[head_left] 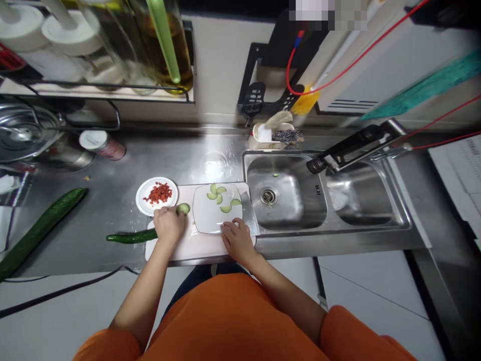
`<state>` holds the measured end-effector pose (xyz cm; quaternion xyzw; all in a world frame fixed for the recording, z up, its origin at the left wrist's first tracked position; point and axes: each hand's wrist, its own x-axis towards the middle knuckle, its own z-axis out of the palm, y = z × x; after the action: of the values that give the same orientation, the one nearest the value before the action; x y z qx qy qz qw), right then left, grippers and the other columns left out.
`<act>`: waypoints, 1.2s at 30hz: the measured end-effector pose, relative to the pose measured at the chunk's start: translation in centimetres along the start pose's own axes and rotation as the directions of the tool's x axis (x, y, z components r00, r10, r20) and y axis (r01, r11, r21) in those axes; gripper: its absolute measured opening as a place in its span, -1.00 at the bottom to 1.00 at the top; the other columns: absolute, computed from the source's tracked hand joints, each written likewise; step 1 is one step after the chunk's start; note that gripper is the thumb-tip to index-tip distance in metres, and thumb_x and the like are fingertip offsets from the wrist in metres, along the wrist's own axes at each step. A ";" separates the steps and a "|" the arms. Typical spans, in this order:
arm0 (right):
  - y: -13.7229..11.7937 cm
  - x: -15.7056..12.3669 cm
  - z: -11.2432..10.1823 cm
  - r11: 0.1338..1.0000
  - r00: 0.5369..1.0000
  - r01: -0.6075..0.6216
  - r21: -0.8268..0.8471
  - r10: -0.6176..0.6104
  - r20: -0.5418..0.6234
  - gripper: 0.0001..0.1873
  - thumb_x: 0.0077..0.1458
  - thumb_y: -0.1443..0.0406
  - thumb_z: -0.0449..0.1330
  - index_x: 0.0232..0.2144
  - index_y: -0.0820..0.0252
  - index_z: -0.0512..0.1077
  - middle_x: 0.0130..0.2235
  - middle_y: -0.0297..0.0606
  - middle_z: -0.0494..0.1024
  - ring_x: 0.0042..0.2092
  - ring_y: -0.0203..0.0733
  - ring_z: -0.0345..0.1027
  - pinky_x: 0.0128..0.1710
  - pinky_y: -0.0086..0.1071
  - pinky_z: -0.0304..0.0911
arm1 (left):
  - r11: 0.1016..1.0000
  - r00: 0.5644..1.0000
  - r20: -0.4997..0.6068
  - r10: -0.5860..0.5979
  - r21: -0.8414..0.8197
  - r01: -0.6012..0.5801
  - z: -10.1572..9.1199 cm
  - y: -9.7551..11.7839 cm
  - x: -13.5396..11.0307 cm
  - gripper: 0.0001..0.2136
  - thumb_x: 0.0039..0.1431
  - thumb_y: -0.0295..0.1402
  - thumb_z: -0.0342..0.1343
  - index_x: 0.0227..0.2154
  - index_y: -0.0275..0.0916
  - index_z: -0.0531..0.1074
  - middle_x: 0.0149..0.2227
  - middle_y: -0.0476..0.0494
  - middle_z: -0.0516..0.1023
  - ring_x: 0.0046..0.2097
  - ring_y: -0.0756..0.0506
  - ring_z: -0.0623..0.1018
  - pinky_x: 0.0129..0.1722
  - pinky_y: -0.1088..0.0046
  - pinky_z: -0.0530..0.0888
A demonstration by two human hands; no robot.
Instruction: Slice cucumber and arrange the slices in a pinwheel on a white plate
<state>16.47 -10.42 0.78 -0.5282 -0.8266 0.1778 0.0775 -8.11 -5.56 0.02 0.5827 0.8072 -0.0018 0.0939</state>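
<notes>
My left hand (pixel 169 223) is closed over a dark green cucumber (pixel 130 236) lying across the white cutting board (pixel 195 245). The cucumber's pale cut end (pixel 184 208) pokes out past my fingers. A square white plate (pixel 216 213) on the board carries several half-moon cucumber slices (pixel 220 195). My right hand (pixel 236 239) sits at the plate's near right corner with its fingers curled. It looks closed on the handle of a cleaver (pixel 251 213), whose flat blade lies along the plate's right side.
A small round plate of chopped red bits (pixel 157 195) stands left of the board. A second long cucumber (pixel 37 230) lies at far left. A double steel sink (pixel 289 193) with a black faucet (pixel 353 145) is to the right. A jar (pixel 103 144) and pot lid (pixel 18 131) are at the back left.
</notes>
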 end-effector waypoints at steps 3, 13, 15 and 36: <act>-0.2 0.0 -0.1 1.000 1.000 -0.001 0.004 0.001 0.019 -0.72 0.22 0.31 0.09 -0.03 0.13 0.43 0.00 -0.10 0.46 0.12 0.03 0.08 -0.04 -0.17 0.07 | 0.999 0.999 -0.001 -0.036 -0.032 0.036 0.0 -0.1 0.3 -0.68 0.09 -0.23 -0.01 -0.26 -0.31 0.54 -0.29 -0.36 0.48 -0.17 -0.30 0.36 -0.13 0.18 0.28; -0.7 1.1 0.1 0.994 1.000 -0.025 0.106 0.025 0.008 -0.74 0.24 0.28 0.05 -0.09 0.13 0.47 -0.03 -0.13 0.50 0.07 0.03 0.12 -0.10 -0.16 0.12 | 0.928 0.992 0.100 -0.076 -0.358 0.107 -1.1 -0.1 0.4 -0.83 0.04 -0.20 0.07 -0.41 -0.19 0.42 -0.39 -0.11 0.53 -0.28 -0.15 0.45 -0.17 0.33 0.34; -0.9 1.7 0.1 0.989 0.999 -0.038 0.145 0.035 0.024 -0.74 0.23 0.29 0.06 -0.09 0.12 0.48 -0.05 -0.14 0.51 0.07 0.02 0.13 -0.12 -0.17 0.14 | 0.876 0.985 0.156 -0.077 -0.462 0.141 -1.5 -0.1 0.3 -0.82 0.02 -0.18 0.10 -0.41 -0.18 0.42 -0.40 -0.03 0.53 -0.36 -0.08 0.46 -0.24 0.40 0.34; 1.6 4.8 -2.2 0.852 0.988 0.097 0.515 -0.019 -0.154 -0.85 0.20 0.35 0.11 -0.31 0.13 0.50 -0.37 -0.30 0.56 -0.27 -0.21 0.31 -0.08 -0.26 0.13 | 0.166 0.714 0.679 0.171 -0.734 0.659 -2.0 6.0 -2.0 -0.60 -0.23 -0.08 0.38 -0.42 -0.30 0.50 -0.44 -0.07 0.54 -0.39 0.03 0.50 -0.34 0.54 0.45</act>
<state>16.48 -5.00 1.94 -0.4736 -0.7556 0.3540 0.2819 -2.16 -5.29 2.94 0.1978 0.6276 0.2884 0.6955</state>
